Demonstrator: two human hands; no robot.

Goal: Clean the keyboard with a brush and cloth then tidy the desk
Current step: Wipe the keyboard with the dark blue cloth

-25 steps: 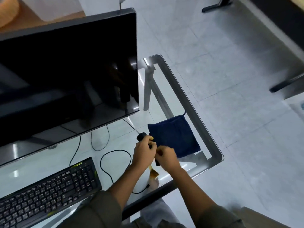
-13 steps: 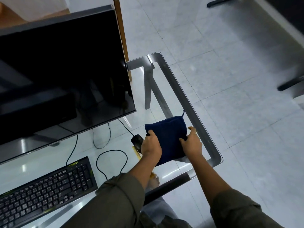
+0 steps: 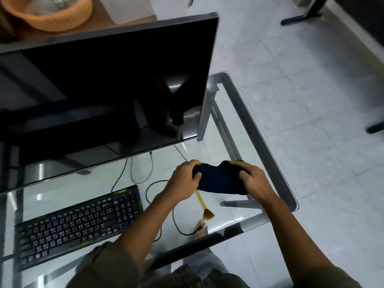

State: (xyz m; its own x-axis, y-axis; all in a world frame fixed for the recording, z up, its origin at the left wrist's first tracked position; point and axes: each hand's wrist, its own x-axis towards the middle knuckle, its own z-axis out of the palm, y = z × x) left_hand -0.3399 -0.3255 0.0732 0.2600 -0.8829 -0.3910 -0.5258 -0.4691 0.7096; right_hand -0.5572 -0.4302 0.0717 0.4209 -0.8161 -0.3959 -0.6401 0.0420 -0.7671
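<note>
The dark blue cloth (image 3: 220, 180) is bunched and lifted between my hands above the right part of the glass desk (image 3: 270, 146). My left hand (image 3: 184, 179) grips its left end and my right hand (image 3: 252, 179) grips its right end. A small brush (image 3: 204, 206) with a yellow handle and brown bristles lies on the glass just below the cloth, its upper handle hidden under it. The black keyboard (image 3: 79, 223) sits at the lower left of the desk, apart from both hands.
A large dark monitor (image 3: 99, 84) fills the back left of the desk. Black cables (image 3: 149, 183) loop on the glass between keyboard and hands. An orange basket (image 3: 52, 15) stands behind the monitor. The desk's right edge lies close to my right hand.
Both hands left the brush, moved onto the flat cloth, then gathered and lifted it off the glass. The brush now lies on the desk. The camera view shifted left.
</note>
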